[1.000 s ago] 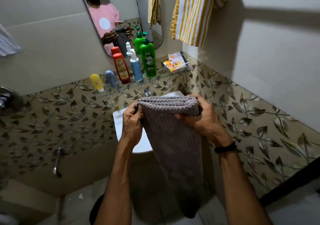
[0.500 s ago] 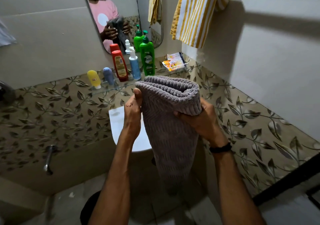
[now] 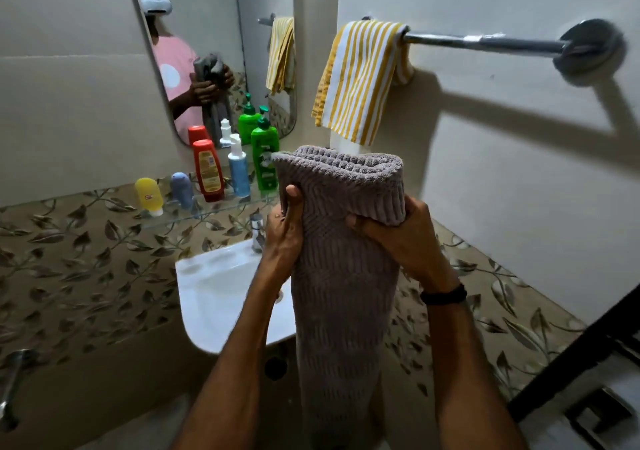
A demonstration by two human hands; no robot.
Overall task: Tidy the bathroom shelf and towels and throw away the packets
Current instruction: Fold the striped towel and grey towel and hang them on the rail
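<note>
Over the sink (image 3: 221,297), both hands grip a folded grey towel (image 3: 343,259).
Left hand (image 3: 282,231) clasps its left edge, right hand (image 3: 405,238) its right; its folded top is below the striped towel (image 3: 356,82) on the rail (image 3: 485,42), bottles (image 3: 207,169) on the shelf (image 3: 207,210) behind.

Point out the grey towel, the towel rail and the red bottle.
grey towel (image 3: 346,293), head view, on its hanging front face.
towel rail (image 3: 485,43), head view, on the bare bar.
red bottle (image 3: 207,172), head view, on its label.
</note>
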